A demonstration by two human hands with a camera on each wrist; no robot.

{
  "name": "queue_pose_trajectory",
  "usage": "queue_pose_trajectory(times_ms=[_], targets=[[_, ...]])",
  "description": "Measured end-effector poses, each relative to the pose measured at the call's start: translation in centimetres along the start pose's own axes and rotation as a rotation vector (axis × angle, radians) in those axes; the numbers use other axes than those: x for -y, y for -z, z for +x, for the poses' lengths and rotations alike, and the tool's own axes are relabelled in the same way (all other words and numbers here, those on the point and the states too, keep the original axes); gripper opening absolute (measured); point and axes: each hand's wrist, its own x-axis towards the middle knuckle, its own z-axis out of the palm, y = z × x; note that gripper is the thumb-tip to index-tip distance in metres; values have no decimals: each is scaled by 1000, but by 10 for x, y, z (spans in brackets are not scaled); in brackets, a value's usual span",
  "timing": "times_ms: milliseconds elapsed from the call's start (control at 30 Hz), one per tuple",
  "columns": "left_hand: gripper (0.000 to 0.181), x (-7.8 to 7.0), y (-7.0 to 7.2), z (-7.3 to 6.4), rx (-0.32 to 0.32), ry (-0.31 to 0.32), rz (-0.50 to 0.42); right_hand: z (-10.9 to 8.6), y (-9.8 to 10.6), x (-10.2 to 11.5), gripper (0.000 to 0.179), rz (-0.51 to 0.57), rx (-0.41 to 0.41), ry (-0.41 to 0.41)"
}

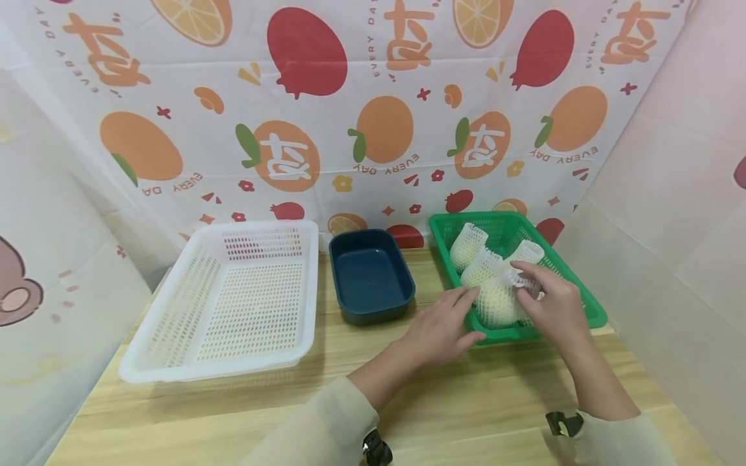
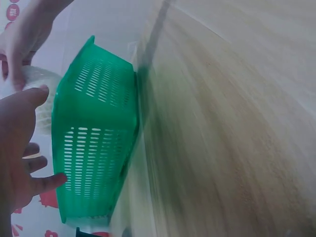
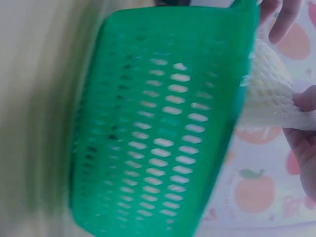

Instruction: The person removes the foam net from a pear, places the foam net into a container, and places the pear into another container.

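White rectangular plastic basket [image 1: 250,310], slotted floor, broad rim, rounded corners, left of centre in the head view. Dark blue smooth-walled rectangular tub with rounded corners [image 1: 372,275], middle of frame, near the white basket's right side, not touching. Both on pale wood-grain tabletop [image 1: 233,414], lower part of frame; same surface fills the right half of the left wrist view and, blurred, the left edge of the right wrist view. White fruit-print backdrop sheet [image 1: 355,84] across the top: oranges, red fruit, small flowers, "EVERY DAY" lettering. Pale side sheet [image 1: 70,194] at far left, pink cartoon print, cut off. Pale pinkish side sheet [image 1: 670,226], far right.
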Motion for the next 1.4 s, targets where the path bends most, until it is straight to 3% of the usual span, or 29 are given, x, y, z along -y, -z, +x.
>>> queue_pose_trajectory(times_ms=[167, 367, 500, 633, 833, 1167, 1400], targets=[[92, -5, 6, 2, -41, 0, -141, 9, 9, 20, 40, 55, -50, 62], [101, -11, 14, 3, -180, -20, -258, 17, 17, 43, 40, 95, -56, 143], [103, -12, 20, -1, -228, -7, -270, 18, 14, 57, 42, 149, -51, 195], [99, -11, 25, -9, -223, 21, -275, 16, 8, 67, 39, 191, -22, 216], [83, -3, 29, -27, -180, 99, -300, 9, -5, 79, 38, 240, 73, 177], [75, 19, 31, -57, -169, 166, -209, 3, -35, 98, 40, 289, 187, 132], [74, 35, 34, -77, -169, 214, -158, 4, -52, 111, 39, 335, 301, -18]])
